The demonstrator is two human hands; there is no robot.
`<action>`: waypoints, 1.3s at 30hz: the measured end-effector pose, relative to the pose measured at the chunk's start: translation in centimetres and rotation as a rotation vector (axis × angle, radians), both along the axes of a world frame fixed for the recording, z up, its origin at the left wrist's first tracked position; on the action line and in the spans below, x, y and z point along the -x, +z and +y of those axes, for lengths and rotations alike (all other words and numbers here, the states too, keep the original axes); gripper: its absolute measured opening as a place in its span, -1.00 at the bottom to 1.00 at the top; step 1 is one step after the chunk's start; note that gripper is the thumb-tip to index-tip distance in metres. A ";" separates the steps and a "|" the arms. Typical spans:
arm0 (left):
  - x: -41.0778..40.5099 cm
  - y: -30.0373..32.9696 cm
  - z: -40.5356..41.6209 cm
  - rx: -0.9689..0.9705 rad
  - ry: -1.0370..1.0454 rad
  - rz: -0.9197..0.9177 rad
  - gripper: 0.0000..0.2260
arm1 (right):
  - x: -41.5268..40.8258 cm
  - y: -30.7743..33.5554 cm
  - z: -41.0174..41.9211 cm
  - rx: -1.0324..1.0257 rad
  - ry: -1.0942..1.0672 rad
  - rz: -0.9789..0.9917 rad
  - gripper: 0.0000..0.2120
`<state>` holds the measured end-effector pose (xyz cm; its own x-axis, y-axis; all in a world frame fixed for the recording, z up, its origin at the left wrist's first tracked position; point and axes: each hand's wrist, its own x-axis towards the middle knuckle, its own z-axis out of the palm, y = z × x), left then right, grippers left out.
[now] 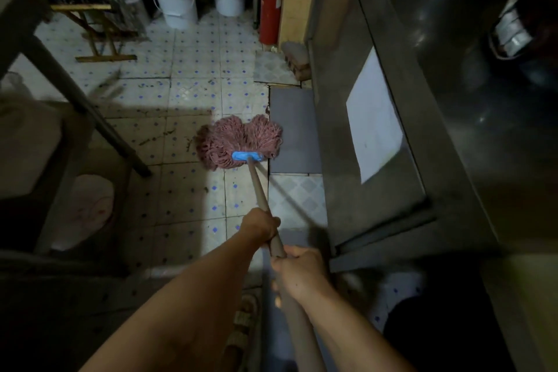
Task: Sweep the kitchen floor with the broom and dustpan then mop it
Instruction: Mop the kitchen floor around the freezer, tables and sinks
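While the tiled floor [193, 93] (blue-dotted, speckled with dirt) is lit | pink mop [238, 140] is pressed flat on it beside a grey mat [294, 130] | handle [261, 190] is clamped by left hand [261, 225] fingers, right hand [297, 270] fingers behind.

Both hands, left [262, 225] and right [299, 273], around mop [238, 142] handle, head on tiled floor [187, 69].
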<state>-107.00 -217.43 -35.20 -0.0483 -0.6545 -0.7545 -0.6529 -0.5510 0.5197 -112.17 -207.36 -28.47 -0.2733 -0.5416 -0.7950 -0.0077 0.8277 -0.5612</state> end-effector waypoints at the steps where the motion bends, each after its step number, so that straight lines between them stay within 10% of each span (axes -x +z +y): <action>1: -0.1 0.1 1.8 0.003 0.011 -0.001 -0.70 | 0.0 0.5 1.8 -0.010 0.004 -0.006 -0.87; 16: -2.0 4.3 14.5 -0.043 0.031 -0.036 -0.69 | -0.9 4.6 13.5 -0.028 0.069 -0.046 -0.90; 39: -11.2 -4.2 -6.6 0.110 0.178 -0.071 -0.70 | -9.5 -7.3 -7.9 0.072 0.256 -0.007 -0.57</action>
<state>-95.78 -223.99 -39.43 0.1259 -0.7263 -0.6757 -0.5876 -0.6034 0.5391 -102.67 -215.27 -35.74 -0.1149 -0.6478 -0.7531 -0.2074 0.7571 -0.6195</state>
